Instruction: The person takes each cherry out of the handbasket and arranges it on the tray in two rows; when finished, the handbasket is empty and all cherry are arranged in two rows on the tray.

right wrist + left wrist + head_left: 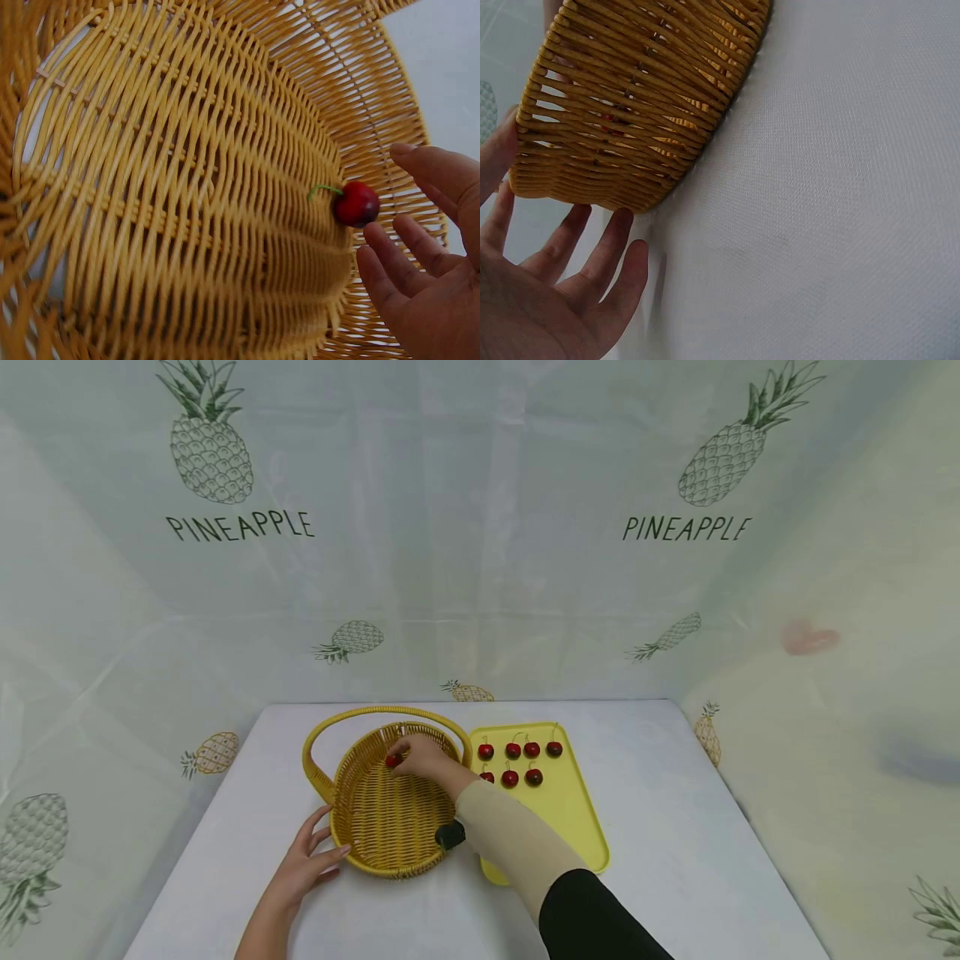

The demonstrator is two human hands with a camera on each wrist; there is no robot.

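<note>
A round yellow wicker basket [397,835] with a tall handle stands on the table's left side. My left hand [300,868] is at its near left, fingers spread; in the left wrist view these fingers [604,262] are fairly straight against the woven wall, with the thumb at the rim. My right hand [422,756] reaches inside the basket. In the right wrist view, a red cherry [357,204] with a green stem lies by the basket's inner wall. The fingers and thumb of the right hand [427,262] are spread apart around it, not pinching.
A yellow tray [577,827] lies right of the basket, partly under my right forearm, with several cherries [510,778] in rows on its far part. The handle [386,710] arches over the basket's far side. Pineapple-print cloth [480,568] hangs behind the white table [675,860].
</note>
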